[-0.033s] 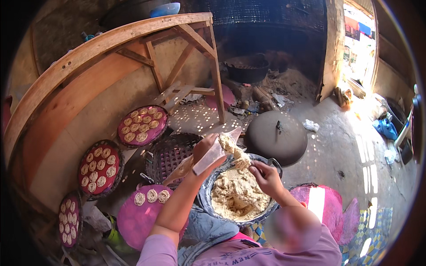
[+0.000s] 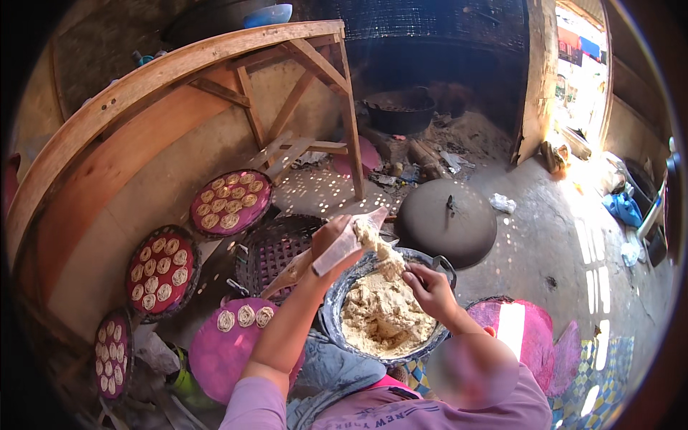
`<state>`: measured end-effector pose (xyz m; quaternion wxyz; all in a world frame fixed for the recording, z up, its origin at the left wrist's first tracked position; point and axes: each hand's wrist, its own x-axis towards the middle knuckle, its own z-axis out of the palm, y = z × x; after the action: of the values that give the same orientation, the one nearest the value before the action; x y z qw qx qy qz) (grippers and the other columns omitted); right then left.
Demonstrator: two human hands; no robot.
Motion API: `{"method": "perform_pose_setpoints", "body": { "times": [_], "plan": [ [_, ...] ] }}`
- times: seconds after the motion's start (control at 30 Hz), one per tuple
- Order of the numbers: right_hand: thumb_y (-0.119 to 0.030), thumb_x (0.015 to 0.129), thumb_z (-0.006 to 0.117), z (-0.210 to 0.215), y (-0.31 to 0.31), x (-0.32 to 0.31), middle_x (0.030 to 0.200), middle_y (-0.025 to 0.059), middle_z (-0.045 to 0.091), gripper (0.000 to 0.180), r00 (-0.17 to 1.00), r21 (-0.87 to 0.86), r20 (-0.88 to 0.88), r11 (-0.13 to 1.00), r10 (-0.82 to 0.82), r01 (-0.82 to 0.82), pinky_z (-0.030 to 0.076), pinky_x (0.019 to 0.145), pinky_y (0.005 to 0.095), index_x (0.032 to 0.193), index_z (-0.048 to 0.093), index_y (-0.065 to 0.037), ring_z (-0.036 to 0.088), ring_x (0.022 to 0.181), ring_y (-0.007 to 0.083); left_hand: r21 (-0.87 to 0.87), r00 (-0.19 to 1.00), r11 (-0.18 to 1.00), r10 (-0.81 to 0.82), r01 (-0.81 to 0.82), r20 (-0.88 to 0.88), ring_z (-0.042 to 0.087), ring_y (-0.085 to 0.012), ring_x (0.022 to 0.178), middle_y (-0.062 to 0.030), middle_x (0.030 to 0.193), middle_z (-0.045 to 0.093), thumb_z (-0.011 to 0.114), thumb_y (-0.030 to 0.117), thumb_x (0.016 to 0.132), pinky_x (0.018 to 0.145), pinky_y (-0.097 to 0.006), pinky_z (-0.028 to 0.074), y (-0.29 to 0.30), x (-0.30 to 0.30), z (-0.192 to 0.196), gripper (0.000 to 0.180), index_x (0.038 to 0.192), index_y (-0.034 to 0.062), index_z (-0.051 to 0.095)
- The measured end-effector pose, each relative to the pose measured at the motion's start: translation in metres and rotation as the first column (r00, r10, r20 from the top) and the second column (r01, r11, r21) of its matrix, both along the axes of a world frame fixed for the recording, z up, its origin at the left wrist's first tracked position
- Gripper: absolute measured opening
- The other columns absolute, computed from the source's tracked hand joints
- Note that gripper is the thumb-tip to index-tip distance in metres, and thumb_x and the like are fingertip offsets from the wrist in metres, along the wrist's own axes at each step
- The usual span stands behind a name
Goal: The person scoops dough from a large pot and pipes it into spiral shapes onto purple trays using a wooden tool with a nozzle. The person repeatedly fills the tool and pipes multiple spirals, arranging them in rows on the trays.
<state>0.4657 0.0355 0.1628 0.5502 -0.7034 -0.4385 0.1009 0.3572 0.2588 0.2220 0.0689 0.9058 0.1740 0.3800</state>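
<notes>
- A long wooden bench (image 2: 143,93) with slanted braces curves across the upper left, its legs standing on the dirt floor (image 2: 559,236).
- Three round red trays (image 2: 231,202) of coiled pale dough pieces lie in a row beneath the bench, running down toward the left edge.
- A pink round tray (image 2: 215,355) lower down carries three coils.
- A dark woven basket (image 2: 269,251) sits between the trays and the centre.
- A large dark domed lid (image 2: 448,222) with a small handle rests on the floor.
- A black pan (image 2: 399,111) sits at the back among ash and firewood.
- A bright doorway (image 2: 580,79) opens at the upper right.
</notes>
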Motion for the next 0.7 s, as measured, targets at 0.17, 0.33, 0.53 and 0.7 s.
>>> {"method": "perform_pose_setpoints", "body": {
  "times": [0.17, 0.33, 0.53, 0.7],
  "plan": [
    [-0.052, 0.092, 0.054, -0.039, -0.039, 0.010, 0.084, 0.0153, 0.070, 0.047, 0.962, -0.527, 0.219, 0.849, 0.165, -0.026, 0.052, 0.072, 0.0403, 0.111, 0.070, -0.012, 0.069, 0.078, 0.0315, 0.034, 0.988, 0.993, 0.112, -0.109, -0.103, 0.064, -0.0333, 0.090, -0.0139, 0.094, 0.067, 0.068, 0.034, 0.080, 0.080, -0.040, 0.051, 0.039, -0.023, 0.018, 0.030, 0.097, 0.0097, 0.067],
    [-0.059, 0.094, 0.042, -0.054, -0.012, -0.011, 0.139, 0.0207, 0.046, 0.069, 0.849, -0.472, 0.300, 0.842, 0.434, -0.263, 0.036, 0.104, 0.0418, 0.142, 0.042, -0.009, 0.045, 0.129, 0.0333, -0.671, 0.829, 0.501, -0.209, 0.547, 0.519, 0.060, -0.0165, 0.080, -0.0037, 0.084, 0.058, 0.068, 0.011, 0.078, 0.073, -0.031, 0.048, 0.025, -0.085, 0.048, 0.016, 0.090, 0.0062, 0.059],
    [-0.086, 0.076, 0.035, -0.021, 0.043, -0.107, 0.113, 0.0227, 0.059, 0.104, -0.708, 0.764, -0.616, 0.483, 0.346, -0.428, 0.049, 0.042, 0.0265, 0.141, 0.036, -0.004, 0.063, 0.062, 0.0221, -0.338, 0.348, -0.233, 0.000, 0.912, 0.938, 0.056, -0.0190, 0.099, -0.0045, 0.098, 0.056, 0.065, 0.009, 0.080, 0.074, -0.031, 0.048, 0.010, -0.132, 0.009, 0.014, 0.090, 0.0086, 0.054],
    [-0.077, 0.086, 0.035, 0.019, 0.049, -0.129, 0.078, 0.0075, 0.051, 0.083, 0.074, 0.253, -0.929, 0.769, 0.362, -0.587, 0.032, 0.029, 0.0225, 0.132, 0.043, -0.009, 0.033, 0.034, 0.0104, -0.685, 0.886, 0.679, 0.453, -0.266, 0.105, 0.063, -0.0173, 0.098, -0.0072, 0.111, 0.064, 0.064, 0.018, 0.089, 0.084, -0.030, 0.051, 0.012, -0.245, -0.047, 0.028, 0.113, 0.0044, 0.062]
  ]
}}
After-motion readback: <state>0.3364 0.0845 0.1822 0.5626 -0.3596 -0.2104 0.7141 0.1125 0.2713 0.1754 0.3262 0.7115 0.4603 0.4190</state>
